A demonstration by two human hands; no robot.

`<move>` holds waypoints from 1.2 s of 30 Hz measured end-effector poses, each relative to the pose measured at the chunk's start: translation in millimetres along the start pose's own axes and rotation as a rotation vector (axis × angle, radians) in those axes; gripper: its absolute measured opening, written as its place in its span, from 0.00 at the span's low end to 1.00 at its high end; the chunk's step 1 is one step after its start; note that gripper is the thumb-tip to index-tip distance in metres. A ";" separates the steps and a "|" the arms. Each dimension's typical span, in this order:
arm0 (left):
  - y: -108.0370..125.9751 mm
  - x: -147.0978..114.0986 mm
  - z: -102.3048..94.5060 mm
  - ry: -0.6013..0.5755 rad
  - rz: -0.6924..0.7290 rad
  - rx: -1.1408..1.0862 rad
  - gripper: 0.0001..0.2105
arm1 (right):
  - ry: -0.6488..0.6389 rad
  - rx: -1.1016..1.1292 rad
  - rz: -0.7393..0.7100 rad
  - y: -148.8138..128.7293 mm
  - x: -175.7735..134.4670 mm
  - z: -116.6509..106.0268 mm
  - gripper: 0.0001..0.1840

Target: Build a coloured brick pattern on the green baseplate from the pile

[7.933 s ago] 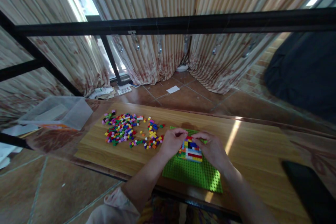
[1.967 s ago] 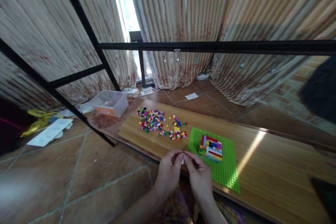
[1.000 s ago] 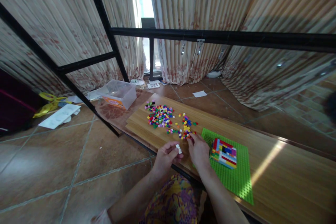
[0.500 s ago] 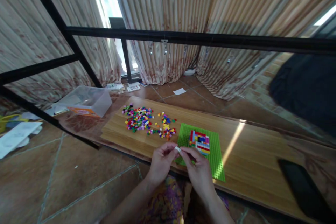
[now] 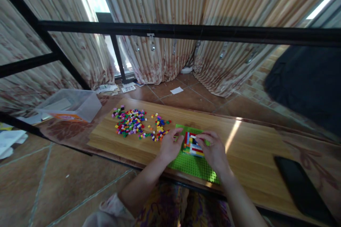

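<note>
A small block of multicoloured toy bricks [image 5: 193, 150] sits on a green studded baseplate [image 5: 191, 166]. My right hand [image 5: 214, 150] reaches over it from the right, thumb and index finger pinched at its top. By those fingertips shows a white brick [image 5: 193, 137], partly covered by the fingers. At the left side of the block, my left hand [image 5: 170, 147] hovers over the baseplate with thumb and index finger apart and nothing visible between them. The hands hide parts of the block's sides.
Loose coloured bricks [image 5: 130, 122] lie in a heap left of the baseplate on the wooden board [image 5: 250, 156]. A clear plastic box [image 5: 90, 108] stands beyond the board's left end. A dark tablet-like slab [image 5: 299, 184] lies at right. A black metal rail [image 5: 186, 32] crosses ahead.
My hands have parted from the white brick they held together. The right has moved over the brick block, the left to its left side. The camera view has shifted slightly right.
</note>
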State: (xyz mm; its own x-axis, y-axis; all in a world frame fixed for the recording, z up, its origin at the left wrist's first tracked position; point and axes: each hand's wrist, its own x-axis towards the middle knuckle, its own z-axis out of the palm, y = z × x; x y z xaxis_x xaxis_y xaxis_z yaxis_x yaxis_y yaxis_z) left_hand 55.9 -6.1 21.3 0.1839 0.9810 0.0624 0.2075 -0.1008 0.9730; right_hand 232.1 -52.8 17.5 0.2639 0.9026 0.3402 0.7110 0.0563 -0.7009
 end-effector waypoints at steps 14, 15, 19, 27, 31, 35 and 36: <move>-4.1 26.5 24.3 -0.128 -0.028 0.042 0.08 | 0.003 0.204 0.168 5.2 9.3 12.7 0.12; -2.0 26.1 24.4 -0.125 -0.028 0.043 0.08 | -0.003 0.239 0.188 5.2 8.7 13.9 0.12; 5.1 24.1 25.0 -0.105 -0.036 0.083 0.07 | -0.026 0.387 0.318 6.3 6.6 18.1 0.17; 7.8 26.9 27.4 -0.095 -0.071 0.104 0.07 | -0.079 0.585 0.510 8.1 15.4 19.0 0.25; 5.9 26.5 29.1 -0.070 -0.045 0.116 0.08 | -0.083 0.569 0.508 9.6 17.3 19.0 0.25; 3.3 22.5 31.5 -0.054 0.004 0.125 0.08 | -0.074 0.552 0.473 9.3 15.7 19.8 0.25; 2.5 21.6 31.4 -0.058 0.011 0.119 0.08 | -0.073 0.550 0.468 8.9 14.9 19.2 0.26</move>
State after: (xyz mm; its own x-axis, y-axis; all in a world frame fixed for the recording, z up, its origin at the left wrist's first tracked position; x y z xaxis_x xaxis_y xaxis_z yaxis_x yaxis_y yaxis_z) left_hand 90.6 9.6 18.1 0.2411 0.9689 0.0564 0.3168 -0.1335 0.9391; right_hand 229.8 -30.6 4.2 0.4025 0.9097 -0.1022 0.0986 -0.1540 -0.9831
